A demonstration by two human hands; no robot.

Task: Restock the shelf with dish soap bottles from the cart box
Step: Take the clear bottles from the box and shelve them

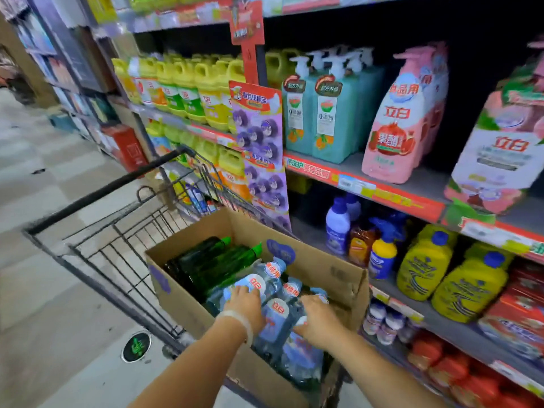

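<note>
Holding bottles (273,313) in box (323,260)

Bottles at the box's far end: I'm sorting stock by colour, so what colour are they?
Dark green bottles with bright green caps, lying in the cardboard box; the head view shows them.

Both hands (245,304) (319,322) on clear bottles (276,316) in cart box (323,269)

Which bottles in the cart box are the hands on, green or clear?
The clear bottles with light-blue caps at the box's near end; left hand and right hand rest on them. The dark green bottles lie untouched farther away.
</note>
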